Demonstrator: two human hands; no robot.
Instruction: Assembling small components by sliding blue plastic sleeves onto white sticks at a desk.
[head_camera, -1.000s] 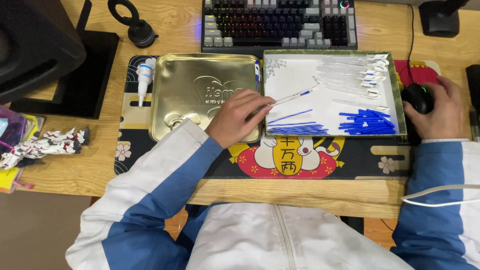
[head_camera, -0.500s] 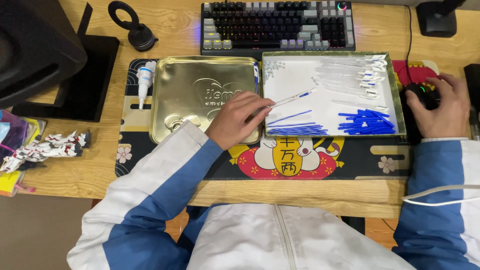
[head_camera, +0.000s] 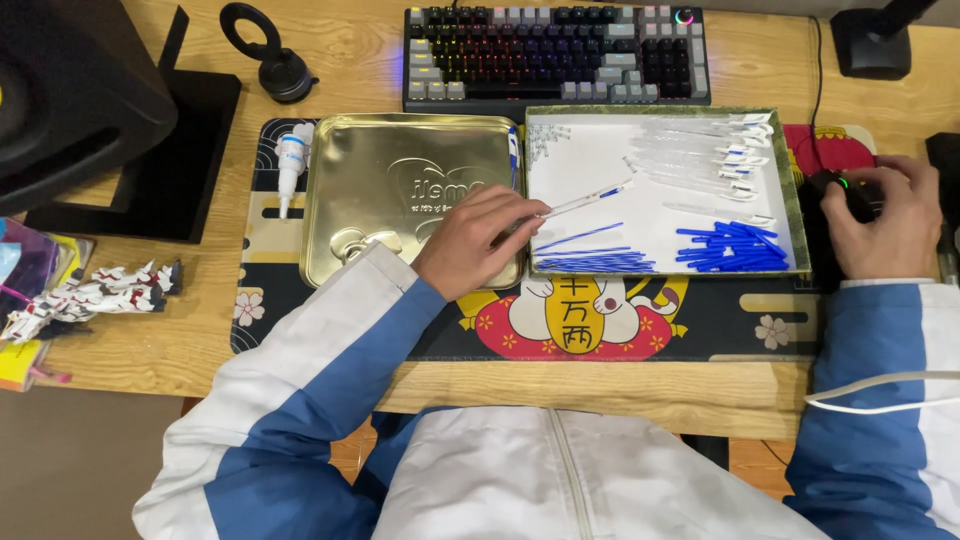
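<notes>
Two hands work at a wooden tabletop (head_camera: 150, 350). The left hand (head_camera: 478, 243) rests across the gold lid's (head_camera: 400, 190) right edge, fingers closed on a clear pen (head_camera: 590, 198) that reaches over the white tray (head_camera: 600, 150). The right hand (head_camera: 880, 225) curls over a black mouse (head_camera: 838, 192), just beside the tray's right rim. Clear barrels (head_camera: 705, 150) fill the tray's far right; blue refills (head_camera: 732, 246) and thin blue rods (head_camera: 590, 260) line its near edge, with bare white between. A keyboard (head_camera: 555, 50) lies beyond, a white glue bottle (head_camera: 290, 160) left of the lid.
</notes>
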